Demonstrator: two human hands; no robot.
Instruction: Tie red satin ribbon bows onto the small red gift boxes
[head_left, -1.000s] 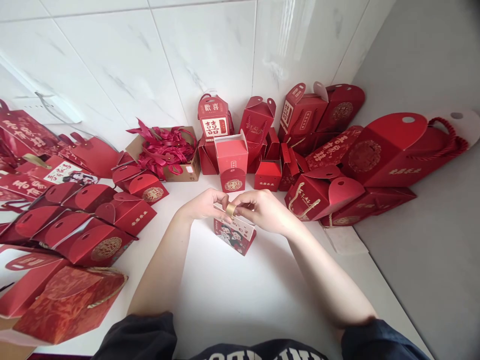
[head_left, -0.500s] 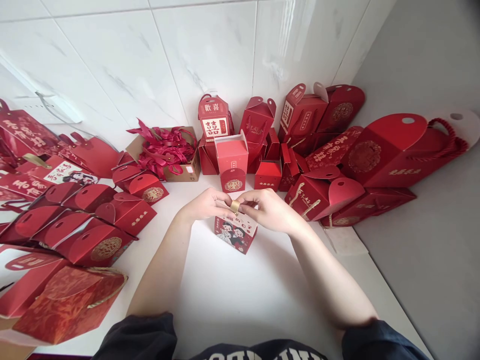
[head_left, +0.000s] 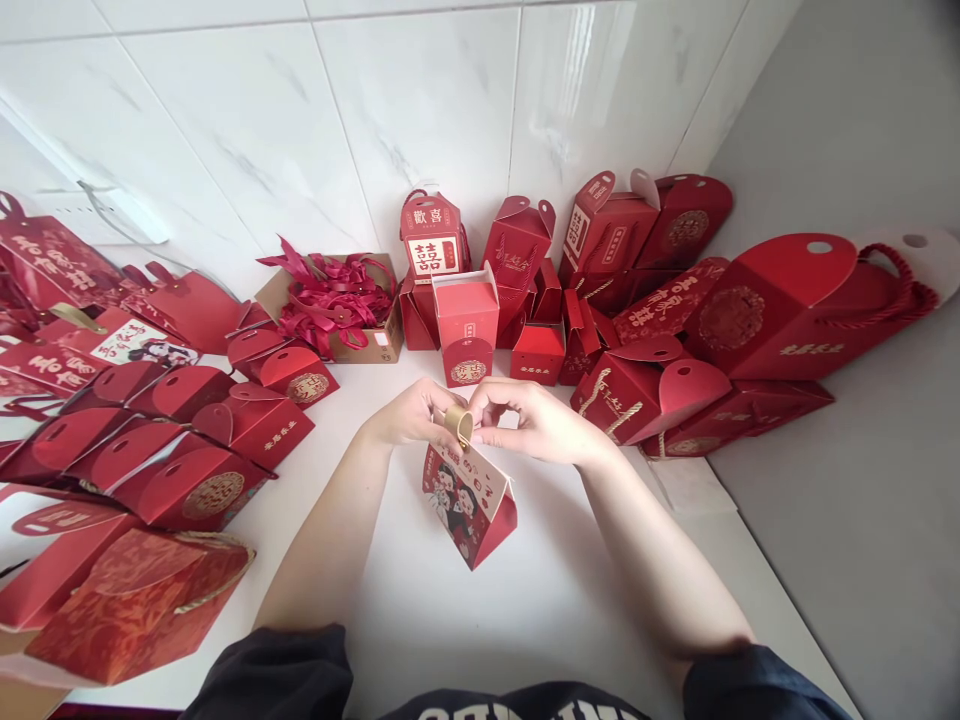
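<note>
A small red and cream gift box with a cartoon couple printed on its front hangs tilted in the middle, its peaked top toward my hands. A gold strap forms a loop at that peak. My left hand pinches the box at the strap, thumb and fingers closed around its left side. At the strap's right side, my right hand has thumb and index finger brought together near its base. What lies between those right fingertips is too small to make out.
Red gift boxes crowd the left of the white table. A cardboard box of dark red ribbons stands at the back. More red boxes line the tiled wall and the right side, beside a grey panel.
The gift box has turned and tipped, so its right side now shows and its lower corner sits nearer me. More of the gold loop is visible between my hands.
</note>
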